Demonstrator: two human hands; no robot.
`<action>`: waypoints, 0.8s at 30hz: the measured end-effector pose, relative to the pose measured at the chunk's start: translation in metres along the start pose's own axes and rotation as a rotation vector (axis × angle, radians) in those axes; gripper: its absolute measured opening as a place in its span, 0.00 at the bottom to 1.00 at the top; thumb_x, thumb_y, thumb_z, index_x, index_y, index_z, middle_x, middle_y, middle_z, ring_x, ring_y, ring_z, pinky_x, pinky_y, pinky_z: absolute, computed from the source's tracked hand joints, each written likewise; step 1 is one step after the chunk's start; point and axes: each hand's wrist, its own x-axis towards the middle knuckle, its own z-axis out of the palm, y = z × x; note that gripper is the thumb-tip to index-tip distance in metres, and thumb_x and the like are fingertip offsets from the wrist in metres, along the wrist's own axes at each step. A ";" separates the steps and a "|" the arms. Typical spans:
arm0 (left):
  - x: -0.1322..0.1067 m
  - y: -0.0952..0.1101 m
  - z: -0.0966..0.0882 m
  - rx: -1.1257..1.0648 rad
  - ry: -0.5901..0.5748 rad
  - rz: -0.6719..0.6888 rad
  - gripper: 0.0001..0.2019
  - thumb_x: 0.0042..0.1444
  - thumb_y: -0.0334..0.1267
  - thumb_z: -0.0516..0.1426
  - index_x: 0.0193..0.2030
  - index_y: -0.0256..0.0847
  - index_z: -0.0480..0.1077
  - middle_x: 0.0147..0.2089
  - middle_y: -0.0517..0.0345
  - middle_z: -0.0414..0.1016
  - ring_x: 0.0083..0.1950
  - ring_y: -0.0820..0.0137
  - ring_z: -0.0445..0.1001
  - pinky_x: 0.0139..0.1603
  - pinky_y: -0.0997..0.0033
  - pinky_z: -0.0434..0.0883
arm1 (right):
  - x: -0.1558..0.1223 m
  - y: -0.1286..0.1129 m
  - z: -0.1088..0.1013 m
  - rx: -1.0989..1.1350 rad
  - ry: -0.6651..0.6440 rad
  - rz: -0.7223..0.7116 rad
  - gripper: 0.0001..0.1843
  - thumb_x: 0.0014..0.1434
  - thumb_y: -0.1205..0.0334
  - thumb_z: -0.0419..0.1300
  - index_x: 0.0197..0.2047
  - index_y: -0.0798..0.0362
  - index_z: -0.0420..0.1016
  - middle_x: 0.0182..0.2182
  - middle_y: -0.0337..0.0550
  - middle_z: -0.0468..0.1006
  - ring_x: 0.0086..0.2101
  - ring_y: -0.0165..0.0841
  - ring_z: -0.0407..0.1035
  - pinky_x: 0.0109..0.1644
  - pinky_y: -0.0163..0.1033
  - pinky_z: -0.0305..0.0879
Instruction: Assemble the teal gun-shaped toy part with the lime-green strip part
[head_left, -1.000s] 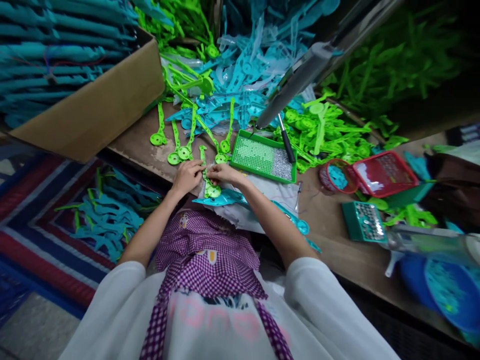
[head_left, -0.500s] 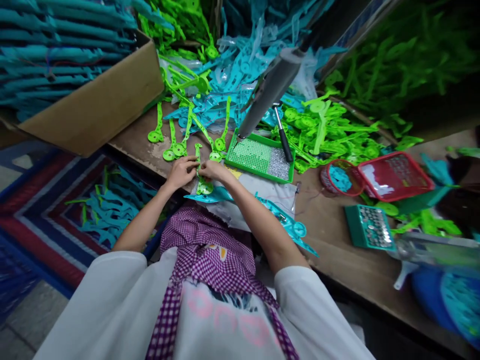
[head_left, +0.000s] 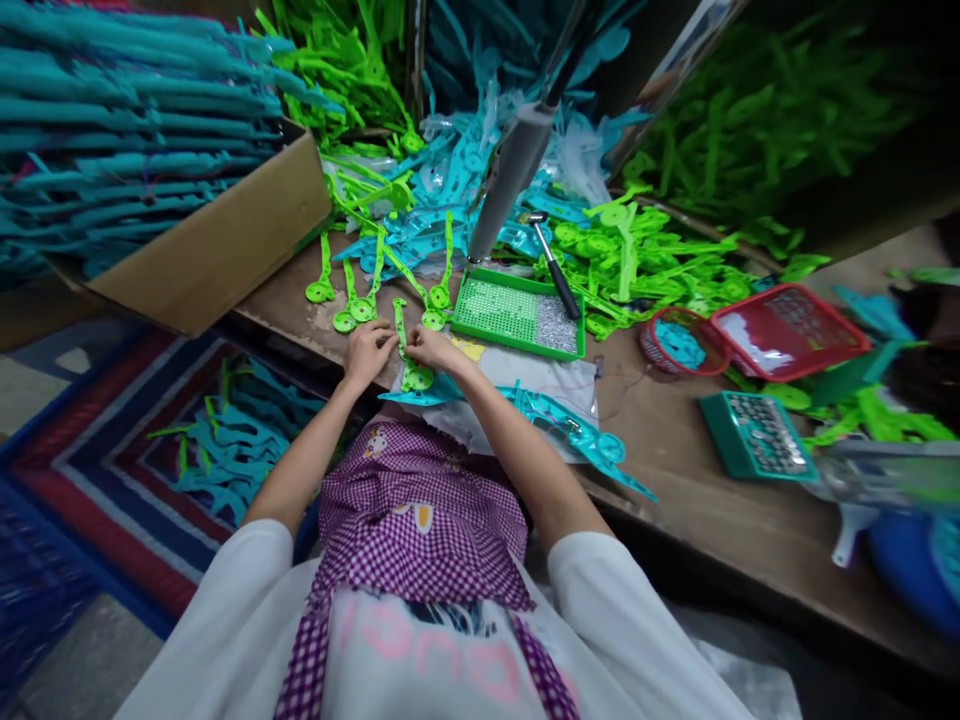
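Note:
A bright green plastic part, long and narrow with a round end, lies upright in view on the cloth between my hands. My left hand is at its left edge, fingers bent and closed against it. From the right, my right hand has its fingertips pinched together over the part's middle. Whatever sits in that pinch is too small to make out. Under my right forearm runs a long blue plastic part with thin wires. A green tray of small metal pieces stands just beyond my right hand.
A hammer rests across the tray's right side. Several green parts lie behind my hands. A cardboard box of blue parts stands left. Right are a red basket, a red tray and a teal box. A grey post slants overhead.
The camera view has shifted a little. Both hands stay at the same green part, with only slight finger movement visible.

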 end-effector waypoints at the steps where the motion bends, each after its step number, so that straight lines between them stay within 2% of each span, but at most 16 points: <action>1: 0.001 0.000 0.000 -0.003 0.001 -0.004 0.05 0.57 0.37 0.61 0.37 0.43 0.80 0.50 0.51 0.80 0.55 0.59 0.75 0.61 0.53 0.68 | -0.001 0.000 0.000 0.001 0.012 -0.005 0.12 0.56 0.62 0.57 0.44 0.52 0.69 0.25 0.36 0.75 0.27 0.30 0.68 0.32 0.31 0.58; 4: 0.006 0.002 0.001 -0.004 -0.003 -0.019 0.03 0.56 0.37 0.62 0.36 0.45 0.79 0.48 0.53 0.80 0.54 0.59 0.74 0.60 0.53 0.68 | -0.005 0.000 0.000 0.011 0.036 -0.037 0.20 0.55 0.61 0.56 0.52 0.51 0.64 0.27 0.36 0.75 0.27 0.32 0.68 0.32 0.33 0.59; 8: 0.011 0.007 0.002 -0.012 -0.002 -0.073 0.07 0.53 0.35 0.64 0.40 0.45 0.78 0.46 0.55 0.80 0.51 0.60 0.75 0.58 0.54 0.68 | -0.008 0.002 0.000 0.022 0.036 -0.096 0.26 0.53 0.62 0.55 0.57 0.50 0.61 0.28 0.35 0.74 0.27 0.33 0.67 0.32 0.34 0.58; 17: 0.006 0.007 0.004 0.003 0.031 -0.066 0.07 0.55 0.36 0.63 0.41 0.43 0.78 0.51 0.52 0.78 0.54 0.59 0.74 0.57 0.56 0.69 | -0.007 0.000 0.000 -0.054 0.020 -0.072 0.23 0.56 0.61 0.53 0.55 0.48 0.62 0.31 0.38 0.75 0.29 0.36 0.68 0.35 0.36 0.58; 21: 0.005 0.009 0.003 0.027 -0.006 -0.068 0.04 0.58 0.39 0.61 0.39 0.45 0.78 0.50 0.54 0.79 0.53 0.59 0.74 0.57 0.55 0.68 | -0.006 -0.002 -0.001 -0.100 0.006 -0.043 0.20 0.57 0.60 0.53 0.54 0.50 0.62 0.32 0.40 0.76 0.30 0.37 0.68 0.35 0.36 0.57; 24: 0.003 0.012 0.002 0.055 -0.011 -0.051 0.06 0.58 0.42 0.61 0.39 0.45 0.78 0.50 0.55 0.80 0.54 0.58 0.73 0.57 0.55 0.67 | -0.007 0.002 -0.002 -0.058 -0.022 -0.039 0.16 0.59 0.60 0.55 0.51 0.52 0.64 0.32 0.40 0.77 0.30 0.35 0.68 0.35 0.36 0.57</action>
